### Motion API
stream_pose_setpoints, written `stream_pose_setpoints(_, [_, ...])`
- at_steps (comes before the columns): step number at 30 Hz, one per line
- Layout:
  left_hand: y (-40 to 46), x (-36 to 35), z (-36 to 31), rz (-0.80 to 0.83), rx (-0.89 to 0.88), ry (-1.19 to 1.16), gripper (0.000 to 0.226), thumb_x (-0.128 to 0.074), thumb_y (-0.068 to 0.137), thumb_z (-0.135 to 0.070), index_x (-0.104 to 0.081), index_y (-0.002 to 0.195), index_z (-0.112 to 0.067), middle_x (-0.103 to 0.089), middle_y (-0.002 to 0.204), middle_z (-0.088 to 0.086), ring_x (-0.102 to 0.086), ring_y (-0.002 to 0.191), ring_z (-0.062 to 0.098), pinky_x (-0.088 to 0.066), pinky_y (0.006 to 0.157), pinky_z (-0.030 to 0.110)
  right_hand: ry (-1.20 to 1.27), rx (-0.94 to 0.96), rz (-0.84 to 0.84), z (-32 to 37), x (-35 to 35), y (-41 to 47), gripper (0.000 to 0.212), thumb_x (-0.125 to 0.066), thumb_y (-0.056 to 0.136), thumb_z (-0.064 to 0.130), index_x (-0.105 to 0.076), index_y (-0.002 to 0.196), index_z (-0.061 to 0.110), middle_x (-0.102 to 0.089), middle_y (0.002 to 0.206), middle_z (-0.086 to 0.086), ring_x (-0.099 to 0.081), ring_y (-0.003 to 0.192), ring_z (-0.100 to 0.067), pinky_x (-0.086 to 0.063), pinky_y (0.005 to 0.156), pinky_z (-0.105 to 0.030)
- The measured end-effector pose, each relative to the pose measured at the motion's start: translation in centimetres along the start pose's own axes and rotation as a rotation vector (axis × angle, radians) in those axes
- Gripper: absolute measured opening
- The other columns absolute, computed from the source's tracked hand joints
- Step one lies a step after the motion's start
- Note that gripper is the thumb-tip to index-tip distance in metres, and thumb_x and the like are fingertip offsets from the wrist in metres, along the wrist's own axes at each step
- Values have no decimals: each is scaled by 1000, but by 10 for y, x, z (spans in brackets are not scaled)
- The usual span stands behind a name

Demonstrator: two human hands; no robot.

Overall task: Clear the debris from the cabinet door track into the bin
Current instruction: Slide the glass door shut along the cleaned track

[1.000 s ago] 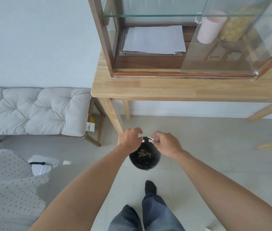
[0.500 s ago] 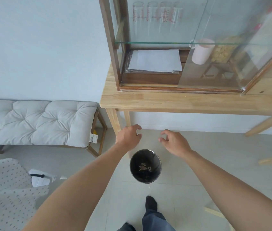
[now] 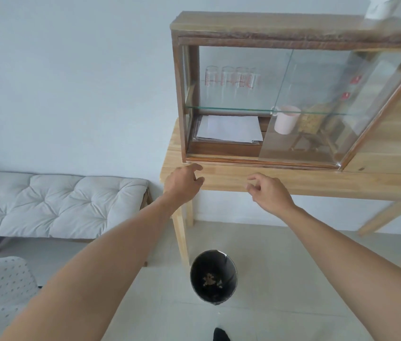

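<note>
A dark wooden cabinet (image 3: 186, 99) with sliding glass doors stands on a light wooden table (image 3: 317, 180). Its door track (image 3: 256, 161) runs along the bottom front edge; I cannot make out debris in it. A small black bin (image 3: 229, 267) stands on the floor below the table, with brown crumbs at its bottom. My left hand (image 3: 182, 182) is raised to the table's front edge just below the track's left end, fingers loosely apart, holding nothing. My right hand (image 3: 268, 190) hovers in front of the table edge, fingers curled and empty.
A white tufted bench (image 3: 56, 205) stands against the wall at the left. A dotted white chair (image 3: 0, 291) is at the lower left. Inside the cabinet are papers (image 3: 229, 129), a pink cup (image 3: 285, 119) and measuring glasses (image 3: 231, 80). A table leg (image 3: 181, 239) stands by the bin.
Both hands have risen from the bin's rim to the table edge below the cabinet, and the small white piece they held over the bin is gone. My view has tilted upward.
</note>
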State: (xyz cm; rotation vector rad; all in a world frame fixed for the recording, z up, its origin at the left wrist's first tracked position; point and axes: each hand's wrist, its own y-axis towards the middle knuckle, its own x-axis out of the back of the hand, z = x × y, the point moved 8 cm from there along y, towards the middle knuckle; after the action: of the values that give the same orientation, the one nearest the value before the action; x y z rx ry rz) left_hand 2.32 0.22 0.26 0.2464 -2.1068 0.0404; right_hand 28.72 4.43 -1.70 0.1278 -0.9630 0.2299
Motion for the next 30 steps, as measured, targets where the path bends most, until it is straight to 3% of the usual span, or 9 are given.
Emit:
stream_pose_setpoints(5, [15, 34, -2, -80, 3, 4, 35, -60, 102, -37, -65, 136, -31, -74, 98, -5, -67, 101, 27, -57, 87, 43, -6, 22, -100, 6, 42, 16, 32, -63, 102, 43, -73, 126, 25, -77, 93, 6, -71, 97, -25, -57, 87, -42])
stream_pose_setpoints(9, [30, 50, 6, -146, 26, -17, 39, -59, 101, -35, -63, 139, -29, -73, 109, -6, -67, 106, 26, -56, 89, 41, -38, 64, -209, 10, 73, 32, 26, -65, 102, 38, -77, 120, 22, -78, 103, 3, -72, 103, -25, -54, 85, -37])
stream_pose_setpoints(12, [40, 53, 10, -175, 37, -62, 58, -64, 100, -39, -46, 153, -26, -66, 126, -4, -63, 116, 24, -53, 90, 40, -163, 162, -281, 17, 95, 45, 28, -64, 104, 29, -75, 125, 13, -74, 120, -5, -67, 116, -30, -51, 91, -40])
stream_pose_setpoints(14, [45, 49, 13, -166, 65, -107, 78, -66, 98, -44, -26, 162, -26, -54, 144, 2, -57, 126, 27, -51, 97, 46, -308, 280, -394, 24, 112, 50, 32, -68, 100, 22, -72, 130, 8, -65, 135, -14, -57, 129, -38, -50, 102, -49])
stream_pose_setpoints(16, [50, 43, 13, -168, 85, -135, 95, -70, 95, -46, -8, 165, -28, -40, 158, 7, -47, 138, 33, -46, 105, 54, -457, 360, -526, 26, 131, 53, 47, -70, 96, 20, -63, 141, 8, -48, 154, -21, -42, 144, -43, -41, 114, -58])
stream_pose_setpoints(18, [54, 37, 12, -170, 80, -141, 106, -73, 92, -47, 3, 165, -30, -29, 167, 8, -40, 143, 40, -41, 109, 58, -610, 368, -573, 23, 147, 61, 70, -68, 94, 26, -44, 159, 13, -21, 173, -18, -18, 160, -43, -22, 125, -63])
stream_pose_setpoints(21, [62, 31, 8, -172, 57, -155, 115, -77, 89, -47, 10, 163, -37, -23, 171, 2, -40, 143, 44, -39, 109, 61, -780, 370, -606, 13, 166, 77, 108, -79, 87, 32, -14, 171, 15, 8, 179, -15, 5, 164, -43, -2, 128, -67])
stream_pose_setpoints(25, [66, 26, 9, -171, 38, -206, 121, -79, 84, -48, 17, 157, -50, -21, 173, -5, -40, 146, 39, -41, 109, 61, -880, 413, -637, 2, 177, 93, 130, -90, 78, 32, -2, 172, 15, 12, 178, -18, 7, 164, -43, 2, 126, -71])
stream_pose_setpoints(30, [63, 21, 12, -157, -7, -225, 126, -78, 87, -52, 29, 152, -57, -14, 174, -12, -30, 155, 27, -41, 114, 55, -905, 430, -665, 1, 170, 100, 130, -90, 79, 35, -1, 171, 12, 11, 178, -20, 8, 163, -45, 1, 125, -73])
